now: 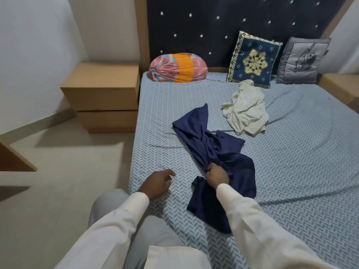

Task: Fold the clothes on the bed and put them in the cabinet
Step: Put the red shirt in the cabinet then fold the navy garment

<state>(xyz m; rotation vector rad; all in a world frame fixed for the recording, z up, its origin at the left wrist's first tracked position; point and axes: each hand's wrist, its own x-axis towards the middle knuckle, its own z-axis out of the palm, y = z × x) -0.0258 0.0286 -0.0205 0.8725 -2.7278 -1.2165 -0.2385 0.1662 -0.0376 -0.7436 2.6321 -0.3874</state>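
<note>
1. Right fingers (210, 169): curled tight, pinching a bunched ridge of the navy garment (223, 150) at its twisted waist. The thumb is hidden under the cloth.
2. Right hand (217, 176): knuckles up, white sleeve coming in from 5 o'clock.
3. Left fingers (168, 174): loosely spread and holding nothing. I cannot tell whether they touch the sheet.
4. Left hand (157, 183): at 9 o'clock of the right hand, apart from the cloth.
5. Navy garment: lies on the bed (301, 162), near its 6 o'clock edge and left of centre. It is unfolded and roped at the middle.
6. Long axis: roughly 12-to-6, with the far end leaning toward 11. The far tip points at the bolster (177, 67). The near end is a broad flap beside the right sleeve.
7. White garment (246, 111): crumpled at 1 o'clock of the navy one, just apart from it and untouched.
8. Judgement: this is the opening step, spreading the garment flat. No fold has been made.
9. Risk A: a one-handed pull from the waist would likely tighten the twist, so the creases set crooked.
10. Risk B: dragging toward 6 could slide the near flap off the mattress edge.
11. Risk C: the sheet may ruck under the drag.
12. Cabinet: not identified. A drawer unit (101, 90) stands at 10 o'clock.
</note>
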